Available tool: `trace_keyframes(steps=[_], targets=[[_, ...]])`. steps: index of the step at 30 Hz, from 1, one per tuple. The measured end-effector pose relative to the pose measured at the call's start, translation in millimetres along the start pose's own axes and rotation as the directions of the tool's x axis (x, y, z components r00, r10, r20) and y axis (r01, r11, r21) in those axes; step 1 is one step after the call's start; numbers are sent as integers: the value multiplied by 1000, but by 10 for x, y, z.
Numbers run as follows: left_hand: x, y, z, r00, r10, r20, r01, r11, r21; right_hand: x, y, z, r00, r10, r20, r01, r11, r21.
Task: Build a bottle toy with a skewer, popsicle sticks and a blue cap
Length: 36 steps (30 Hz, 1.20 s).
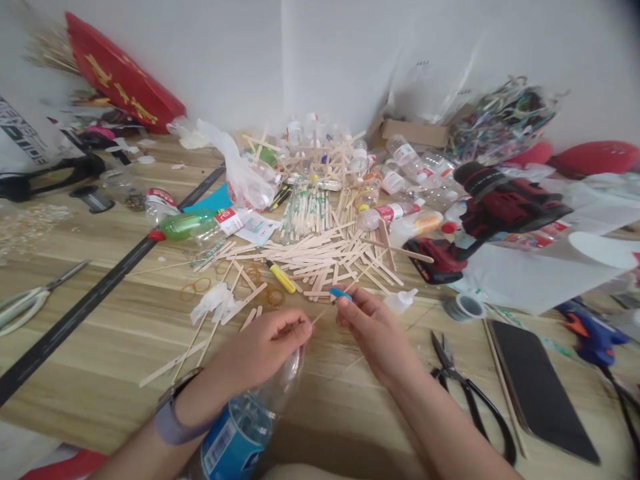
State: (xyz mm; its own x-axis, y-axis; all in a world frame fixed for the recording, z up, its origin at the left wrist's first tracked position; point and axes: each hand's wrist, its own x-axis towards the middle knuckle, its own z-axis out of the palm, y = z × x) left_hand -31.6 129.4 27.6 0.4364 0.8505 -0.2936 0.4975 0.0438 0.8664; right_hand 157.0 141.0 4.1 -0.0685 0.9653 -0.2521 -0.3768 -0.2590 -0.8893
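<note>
A thin wooden skewer (324, 315) runs between my two hands. The thumb and fingers of my left hand (280, 340) are closed on its near end. In a pinch of my right hand (370, 327) is a small blue bottle cap (341, 294), seen nearly edge-on. The skewer lines up with the cap; whether it passes through it is hard to make out. Beneath my left wrist leans a clear plastic bottle (240, 430) with a blue label, its neck partly hidden by that hand.
Beyond my hands lie piled craft sticks (320, 257), a yellow cutter (281, 276) and several bottles (390, 213). To the right are a red drill (480, 220), a small white bottle (401, 301), black-handled scissors (467, 387), a phone (543, 387) and a blue glue gun (593, 333). White scissors (35, 300) lie left.
</note>
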Motion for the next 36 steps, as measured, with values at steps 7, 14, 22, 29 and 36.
trace_keyframes(steps=[7,14,22,29,36], targets=[[-139,-29,4,997,-49,59,52,997,-55,116,-162,-25,999,-13,-41,19,990,143],[-194,-58,15,995,-73,62,79,993,-91,230,-188,-39,993,17,-117,24,940,341],[-185,-73,25,991,-92,100,100,992,-79,218,-136,-47,983,150,-106,-95,908,407],[-211,-80,20,987,-111,112,125,985,-122,222,-193,-50,979,177,-97,-126,911,393],[-210,-124,28,987,-111,114,129,978,-164,186,-133,-67,986,147,-84,-110,933,342]])
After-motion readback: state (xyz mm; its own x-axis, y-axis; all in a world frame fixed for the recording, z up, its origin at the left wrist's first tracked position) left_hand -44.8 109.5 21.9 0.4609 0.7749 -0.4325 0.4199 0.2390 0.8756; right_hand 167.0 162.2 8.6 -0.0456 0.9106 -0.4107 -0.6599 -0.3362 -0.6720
